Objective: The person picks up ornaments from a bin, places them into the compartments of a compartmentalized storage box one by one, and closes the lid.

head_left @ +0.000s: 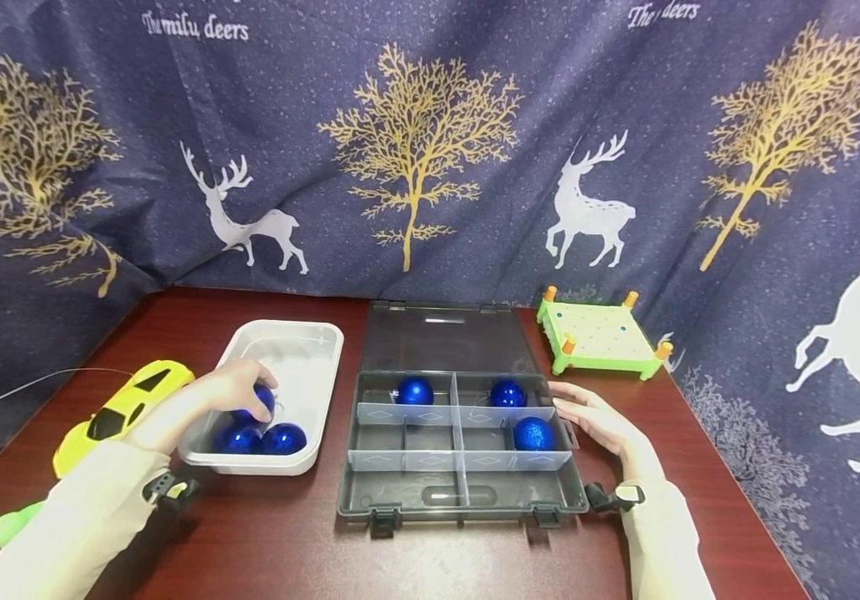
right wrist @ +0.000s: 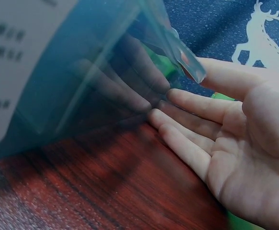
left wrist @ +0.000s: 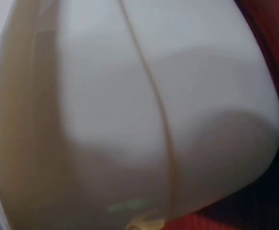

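In the head view my left hand (head_left: 235,385) reaches into the white tray (head_left: 302,350), thumb and fingers curled round a blue bauble (head_left: 263,398). Two more blue baubles, one on the left (head_left: 238,439) and one on the right (head_left: 284,438), lie at the tray's near end. A grey divided organizer box (head_left: 400,492) stands to the right, lid back, with a matte bauble (head_left: 416,390), a shiny bauble (head_left: 508,393) and a glittery bauble (head_left: 534,433) in separate compartments. My right hand (head_left: 591,417) rests straight fingers against its right wall; the right wrist view shows the open palm (right wrist: 239,139).
A yellow toy car (head_left: 122,412) sits left of the tray, with a green object (head_left: 13,525) nearer my left sleeve. Behind the right hand stands a green toy stand (head_left: 598,333) with orange knobs. A patterned curtain (head_left: 467,208) hangs behind the table. The left wrist view is mostly blurred white.
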Motion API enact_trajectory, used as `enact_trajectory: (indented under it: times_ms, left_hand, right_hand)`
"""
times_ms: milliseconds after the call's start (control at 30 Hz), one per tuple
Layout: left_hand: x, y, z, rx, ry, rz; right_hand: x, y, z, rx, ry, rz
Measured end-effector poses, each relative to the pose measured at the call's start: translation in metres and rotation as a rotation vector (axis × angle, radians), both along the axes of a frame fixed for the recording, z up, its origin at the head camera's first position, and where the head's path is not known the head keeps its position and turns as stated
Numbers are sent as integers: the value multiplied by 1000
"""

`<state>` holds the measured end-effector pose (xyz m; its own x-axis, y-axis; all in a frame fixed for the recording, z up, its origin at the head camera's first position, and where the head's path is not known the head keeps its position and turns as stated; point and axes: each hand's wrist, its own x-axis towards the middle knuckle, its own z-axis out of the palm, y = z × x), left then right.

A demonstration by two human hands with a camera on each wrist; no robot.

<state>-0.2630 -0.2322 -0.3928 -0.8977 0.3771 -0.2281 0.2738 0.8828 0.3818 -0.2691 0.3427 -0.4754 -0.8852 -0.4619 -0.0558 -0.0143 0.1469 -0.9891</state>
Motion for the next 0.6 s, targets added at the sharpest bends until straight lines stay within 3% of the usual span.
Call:
enact_trajectory:
  times_ms: [300,600]
  left_hand:
    - [-2,0,-2,-11,25,-19]
    - [2,2,0,23,-27,1]
  right_hand:
    - [1,0,-1,10,-12,-11]
    - [1,0,0,-14,-11,7]
